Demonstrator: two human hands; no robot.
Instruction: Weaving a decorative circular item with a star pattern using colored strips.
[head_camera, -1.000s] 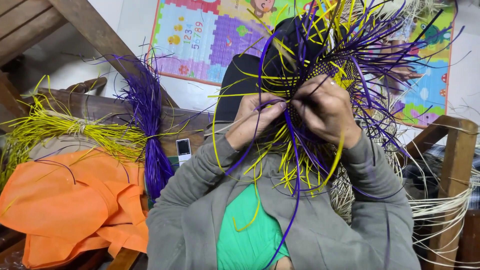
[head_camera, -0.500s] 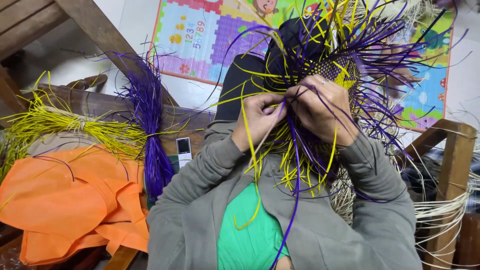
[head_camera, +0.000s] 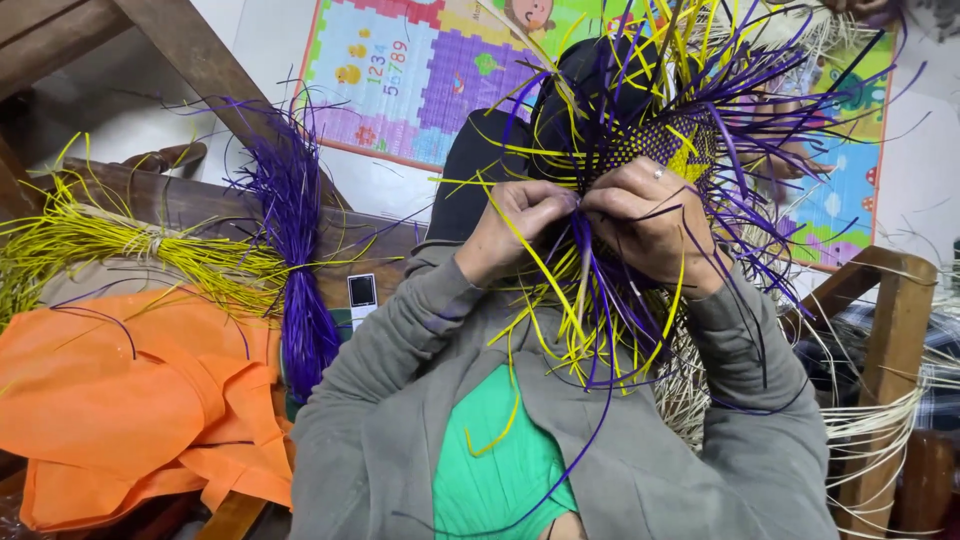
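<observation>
Comparing with a second ago, we find the left hand (head_camera: 520, 228) and right hand (head_camera: 655, 222) unmoved, both pinched on purple and yellow strands (head_camera: 585, 300) beneath the woven panel (head_camera: 660, 145), centre, near us.

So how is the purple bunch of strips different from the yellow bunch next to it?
The purple bundle hangs mostly upright, its top ends fanning up; the yellow bundle lies sideways across the wooden bench. The purple bundle looks darker and tighter; the yellow bundle spreads looser at its left end. Both are tied in the middle, beside the orange cloth.
</observation>
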